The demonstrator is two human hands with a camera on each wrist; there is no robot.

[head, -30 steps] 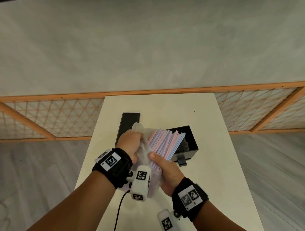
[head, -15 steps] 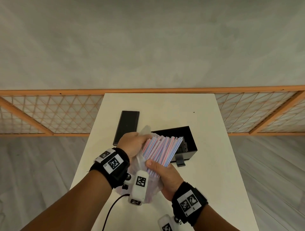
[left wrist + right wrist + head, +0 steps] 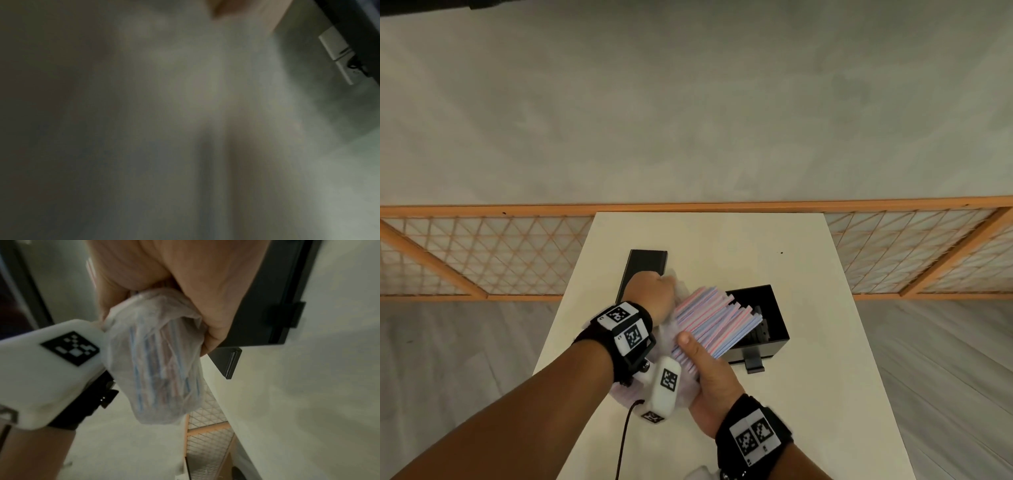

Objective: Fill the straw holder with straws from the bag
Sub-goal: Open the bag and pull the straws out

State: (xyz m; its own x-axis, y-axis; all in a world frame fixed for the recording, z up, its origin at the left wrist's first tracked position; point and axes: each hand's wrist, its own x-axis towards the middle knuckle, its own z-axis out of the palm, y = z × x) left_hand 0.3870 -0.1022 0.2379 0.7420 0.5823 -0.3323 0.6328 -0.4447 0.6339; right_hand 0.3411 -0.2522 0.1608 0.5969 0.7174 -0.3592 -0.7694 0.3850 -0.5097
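A bundle of pink, blue and white straws (image 3: 717, 317) sticks half out of a clear plastic bag (image 3: 669, 337) above the white table. My right hand (image 3: 709, 373) grips the bundle through the bag, thumb on top; the bag (image 3: 162, 363) hangs below the right hand (image 3: 164, 272) with straw ends inside. My left hand (image 3: 654, 291) pinches the bag's crumpled mouth beside the straws. The straw tips lie over the open black straw holder (image 3: 774, 318), which is seen as a black box (image 3: 273, 293) in the right wrist view. The left wrist view is blurred.
A flat black lid (image 3: 642, 270) lies on the table (image 3: 722, 240) behind my left hand. A small black tab (image 3: 754, 361) juts from the holder's front. An orange lattice railing (image 3: 482, 253) runs behind the table. A cable (image 3: 625, 442) trails from my left wrist.
The straws have slid further out of the bag and now point right over the holder. My left hand has pulled the bag mouth back and left.
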